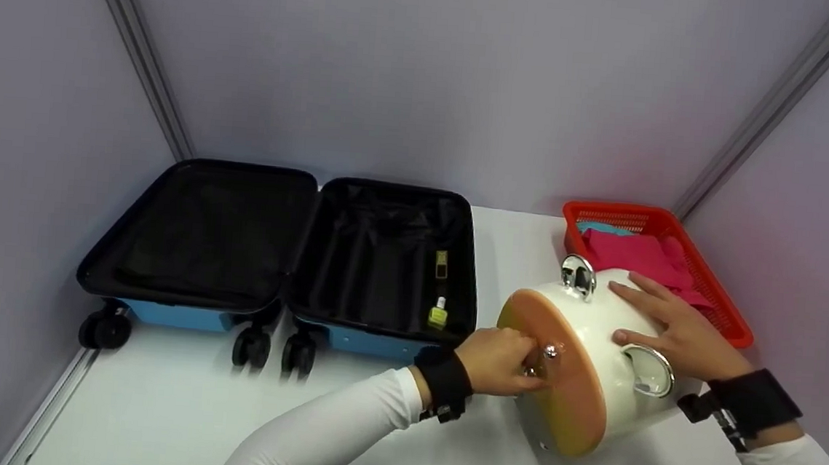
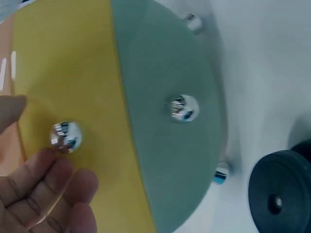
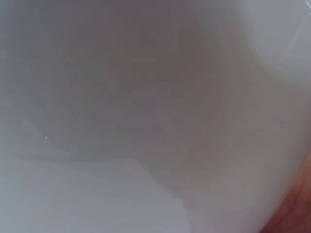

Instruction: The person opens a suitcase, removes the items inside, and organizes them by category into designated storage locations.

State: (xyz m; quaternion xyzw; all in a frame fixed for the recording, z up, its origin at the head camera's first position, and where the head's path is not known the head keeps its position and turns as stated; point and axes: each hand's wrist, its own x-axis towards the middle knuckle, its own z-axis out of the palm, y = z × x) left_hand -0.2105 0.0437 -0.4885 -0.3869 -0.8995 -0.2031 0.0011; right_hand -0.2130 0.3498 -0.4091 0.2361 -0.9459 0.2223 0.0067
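A glossy white drum-shaped box (image 1: pixel 601 326) lies tilted on the table, its round front striped orange, yellow and green. Near the front's middle, my left hand (image 1: pixel 497 359) has its fingers loosely bent, fingertips at a chrome knob (image 2: pixel 66 137) on the yellow stripe. The thumb stands apart from that knob in the left wrist view. Another chrome knob (image 2: pixel 183 108) sits on the green stripe. Spread over the white side, my right hand (image 1: pixel 677 331) rests beside a chrome loop handle (image 1: pixel 661 363). The right wrist view is a blurred, pale surface.
An open blue suitcase (image 1: pixel 370 341) with black lining stands on the left. Inside it lie a small yellow-green bottle-shaped item (image 1: pixel 438 314) and a small black-and-gold item (image 1: pixel 442 264). Behind the box, a red basket (image 1: pixel 717 290) holds pink cloth (image 1: pixel 625 251). Walls enclose the table.
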